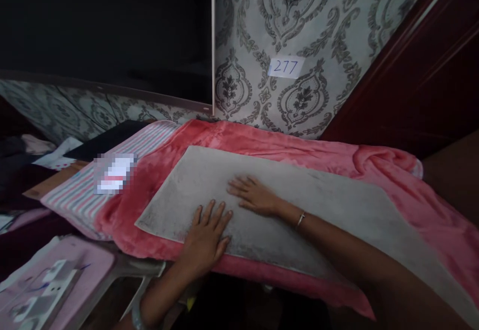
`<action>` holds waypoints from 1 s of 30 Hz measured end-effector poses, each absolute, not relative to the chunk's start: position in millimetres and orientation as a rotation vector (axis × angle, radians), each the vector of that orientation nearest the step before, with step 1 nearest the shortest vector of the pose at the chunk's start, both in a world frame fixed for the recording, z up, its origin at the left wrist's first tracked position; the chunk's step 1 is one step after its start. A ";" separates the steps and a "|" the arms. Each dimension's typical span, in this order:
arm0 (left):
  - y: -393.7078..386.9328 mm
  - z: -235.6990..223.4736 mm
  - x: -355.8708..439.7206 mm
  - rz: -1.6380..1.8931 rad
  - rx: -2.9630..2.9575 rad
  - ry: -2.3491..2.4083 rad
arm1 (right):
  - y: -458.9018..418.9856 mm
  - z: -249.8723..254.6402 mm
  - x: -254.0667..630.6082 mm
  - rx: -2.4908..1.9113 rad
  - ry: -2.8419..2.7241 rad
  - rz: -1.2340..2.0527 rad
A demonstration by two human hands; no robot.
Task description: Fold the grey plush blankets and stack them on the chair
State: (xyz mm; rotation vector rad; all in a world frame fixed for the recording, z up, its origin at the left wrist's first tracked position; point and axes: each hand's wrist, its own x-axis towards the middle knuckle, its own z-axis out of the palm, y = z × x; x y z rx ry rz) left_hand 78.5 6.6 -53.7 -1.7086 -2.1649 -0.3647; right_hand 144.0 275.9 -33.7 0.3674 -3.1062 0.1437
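Observation:
A long grey mat-like cloth (pixel 318 210) lies spread out flat over a pink plush blanket (pixel 277 138). My left hand (pixel 207 238) rests palm down at the near edge of the grey cloth, its fingers spread. Farther in, my right hand (pixel 256 195) lies flat on the cloth's surface, fingers stretched toward the left. Neither hand grips anything. The cloth's near left corner looks darker and worn. Under the blanket's left end shows a striped pad (pixel 80 195).
A blurred white and red item (pixel 115 173) lies on the striped pad. At the lower left, a power strip (pixel 48 290) sits on a pink stool-like surface (pixel 90 255). A large dark screen (pixel 105 31) hangs behind, beside a paper marked 277 (pixel 286 67) on patterned wallpaper.

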 end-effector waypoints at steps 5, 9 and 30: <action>8.4 -64.0 80.6 -0.320 -1.692 -2.167 | 367.7 -32.8 102.5 -0.256 -3.134 0.105; 6.7 -63.3 79.5 -0.341 -1.704 -2.199 | 403.1 -40.3 93.5 -0.524 -3.083 0.075; -27.0 -73.0 76.9 -0.463 -1.330 -2.311 | 220.0 -32.6 93.0 0.575 -3.077 0.154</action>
